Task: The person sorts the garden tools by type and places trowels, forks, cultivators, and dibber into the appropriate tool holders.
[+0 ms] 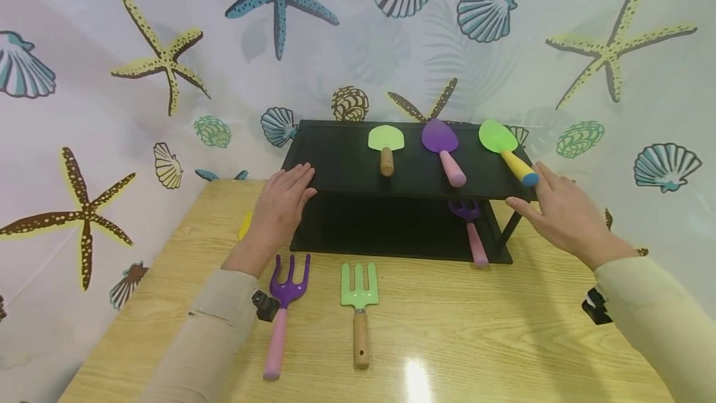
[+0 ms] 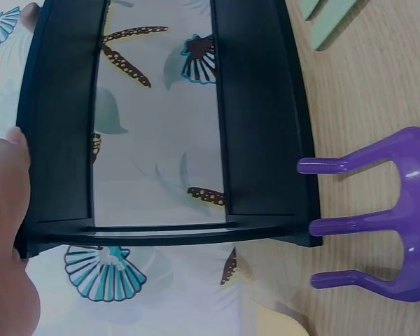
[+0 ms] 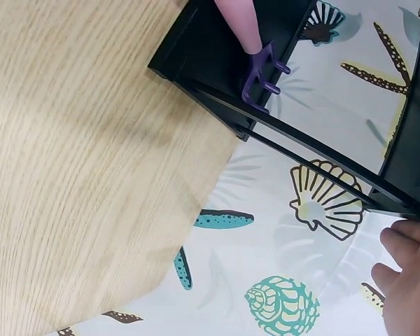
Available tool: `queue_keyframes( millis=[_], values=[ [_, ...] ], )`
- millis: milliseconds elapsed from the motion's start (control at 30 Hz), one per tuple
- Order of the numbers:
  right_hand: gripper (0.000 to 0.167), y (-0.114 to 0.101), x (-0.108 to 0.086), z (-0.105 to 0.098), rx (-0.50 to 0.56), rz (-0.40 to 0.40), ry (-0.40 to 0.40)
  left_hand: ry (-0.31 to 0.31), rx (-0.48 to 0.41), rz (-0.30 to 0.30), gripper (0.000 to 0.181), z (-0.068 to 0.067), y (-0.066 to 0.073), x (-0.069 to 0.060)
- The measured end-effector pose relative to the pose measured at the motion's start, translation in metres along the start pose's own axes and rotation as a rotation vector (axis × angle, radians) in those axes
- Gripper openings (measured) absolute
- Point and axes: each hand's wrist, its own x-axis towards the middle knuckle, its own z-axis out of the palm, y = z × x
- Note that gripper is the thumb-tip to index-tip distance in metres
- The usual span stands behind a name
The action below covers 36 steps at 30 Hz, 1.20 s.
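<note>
A black two-tier rack (image 1: 341,166) stands at the back of the wooden table. My left hand (image 1: 282,204) rests on the left end of its top board with the fingers straight. At the opposite end, my right hand (image 1: 565,213) touches the board's corner, thumb at the front edge, fingers along the side. Three hand trowels lie on top: a pale green one (image 1: 386,138) with a wooden handle, a purple one (image 1: 440,137) with a pink handle, and a bright green one (image 1: 498,135) with a yellow handle beside my right hand. A purple hand fork (image 1: 475,244) lies on the lower tier.
Before the rack, another purple hand fork (image 1: 288,291) and a green hand fork (image 1: 360,294) lie on the table (image 1: 475,341). Something yellow (image 1: 245,226) is partly hidden behind my left wrist. A patterned cloth (image 1: 347,36) with starfish and shells hangs behind.
</note>
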Motion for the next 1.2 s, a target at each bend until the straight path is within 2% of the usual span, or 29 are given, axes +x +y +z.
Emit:
queue_keyframes(
  millis=[167, 333, 467, 633, 833, 1067, 1133, 1200],
  values=[
    [0.094, 0.001, -0.002, 0.002, 0.014, -0.005, 0.018, -0.071, 0.027, 0.005, 0.054, -0.005, 0.001, 0.0],
    [0.092, 0.0, -0.002, 0.004, 0.001, -0.034, 0.045, -0.11, 0.071, 0.004, 0.064, -0.008, 0.001, 0.0],
    [0.091, 0.0, -0.002, 0.005, -0.012, -0.051, 0.054, -0.124, 0.072, 0.005, 0.066, -0.01, 0.001, -0.003],
    [0.091, 0.001, -0.003, 0.005, -0.008, -0.046, 0.045, -0.069, 0.038, 0.048, 0.064, -0.012, 0.007, -0.012],
    [0.092, 0.003, -0.004, 0.005, -0.015, -0.041, 0.055, -0.008, -0.024, 0.113, 0.064, -0.009, 0.021, -0.025],
    [0.092, 0.002, -0.003, 0.005, -0.019, -0.038, 0.053, 0.133, -0.075, 0.196, 0.064, 0.003, 0.038, -0.044],
    [0.092, 0.001, -0.003, 0.005, -0.022, -0.037, 0.056, 0.128, -0.092, 0.191, 0.065, 0.005, 0.044, -0.05],
    [0.092, 0.0, -0.003, 0.005, -0.022, -0.036, 0.059, 0.098, -0.098, 0.172, 0.066, 0.007, 0.05, -0.056]
  ],
)
